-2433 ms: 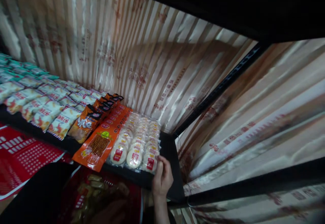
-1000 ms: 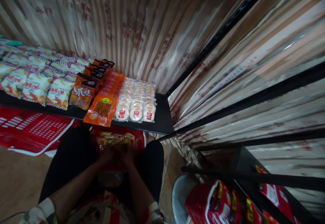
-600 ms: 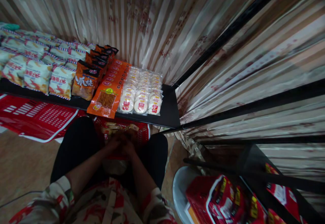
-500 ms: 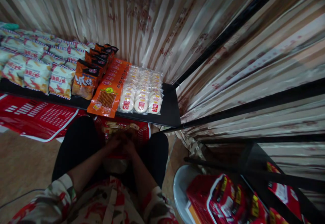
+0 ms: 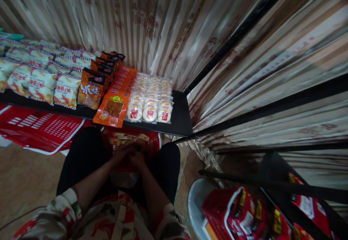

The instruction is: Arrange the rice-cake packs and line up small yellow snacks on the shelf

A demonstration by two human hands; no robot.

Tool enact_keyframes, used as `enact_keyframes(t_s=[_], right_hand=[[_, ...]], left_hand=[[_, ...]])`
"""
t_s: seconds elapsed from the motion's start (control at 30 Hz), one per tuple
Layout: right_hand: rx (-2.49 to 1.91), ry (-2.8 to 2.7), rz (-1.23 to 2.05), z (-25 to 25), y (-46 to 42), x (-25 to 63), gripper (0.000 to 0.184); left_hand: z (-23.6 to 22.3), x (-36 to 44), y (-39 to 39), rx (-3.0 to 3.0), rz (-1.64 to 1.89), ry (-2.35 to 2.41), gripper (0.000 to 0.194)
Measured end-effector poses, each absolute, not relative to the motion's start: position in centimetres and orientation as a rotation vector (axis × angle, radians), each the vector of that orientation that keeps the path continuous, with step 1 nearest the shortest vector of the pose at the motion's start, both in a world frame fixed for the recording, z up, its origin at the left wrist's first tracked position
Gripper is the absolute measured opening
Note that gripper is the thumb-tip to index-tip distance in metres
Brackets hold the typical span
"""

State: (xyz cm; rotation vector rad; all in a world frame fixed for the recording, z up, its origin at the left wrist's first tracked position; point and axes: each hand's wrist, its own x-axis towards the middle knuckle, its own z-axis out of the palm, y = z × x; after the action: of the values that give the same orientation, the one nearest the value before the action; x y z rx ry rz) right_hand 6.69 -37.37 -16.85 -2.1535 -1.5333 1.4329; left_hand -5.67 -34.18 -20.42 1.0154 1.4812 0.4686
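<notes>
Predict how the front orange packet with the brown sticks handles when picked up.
The orange packet looks flat and glossy, so probably light and slippery. The brown sticks look slender through its window, so may snap if bent. Its near end seems to overhang the black shelf, so a nudge outward could drop it.

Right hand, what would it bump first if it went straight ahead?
Probably the left hand, which looks close in front, over the red basket. It's dark there, so depth is unclear.

Orange packet [image 5: 115, 98], red basket [image 5: 51, 127], striped curtain [image 5: 152, 26].
</notes>
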Motion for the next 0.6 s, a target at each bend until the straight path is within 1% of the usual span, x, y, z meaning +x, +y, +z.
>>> enact_keyframes(t_s=[0.1, 0.23, 0.33, 0.4, 0.5, 0.6], right_hand=[[-2.130, -1.511, 1.396, -16.7, -37.5, 6.6, 0.030], [-2.159, -1.451, 1.366, -17.1, -37.7, 6.5, 0.029], [-2.230, -1.392, 1.336, -17.5, -37.3, 6.8, 0.034], [-2.301, -1.307, 1.259, -17.7, -36.7, 7.2, 0.039], [-2.430, -1.179, 1.045, -17.9, -35.5, 7.8, 0.046], [-2.498, -1.166, 0.960, -18.0, -34.3, 8.2, 0.044]], left_hand=[[-20.3, -5.9, -34.1, 1.015, 0.480, 1.529, 0.022], [-20.3, -6.1, -34.2, 1.151, 0.366, 1.672, 0.029], [-20.1, -6.5, -34.2, 1.228, 0.249, 1.760, 0.030], [-19.8, -6.7, -33.8, 1.274, 0.188, 1.821, 0.029], [-19.3, -7.0, -32.8, 1.346, 0.153, 1.929, 0.034], [-19.0, -7.1, -31.2, 1.456, 0.132, 2.019, 0.039]])
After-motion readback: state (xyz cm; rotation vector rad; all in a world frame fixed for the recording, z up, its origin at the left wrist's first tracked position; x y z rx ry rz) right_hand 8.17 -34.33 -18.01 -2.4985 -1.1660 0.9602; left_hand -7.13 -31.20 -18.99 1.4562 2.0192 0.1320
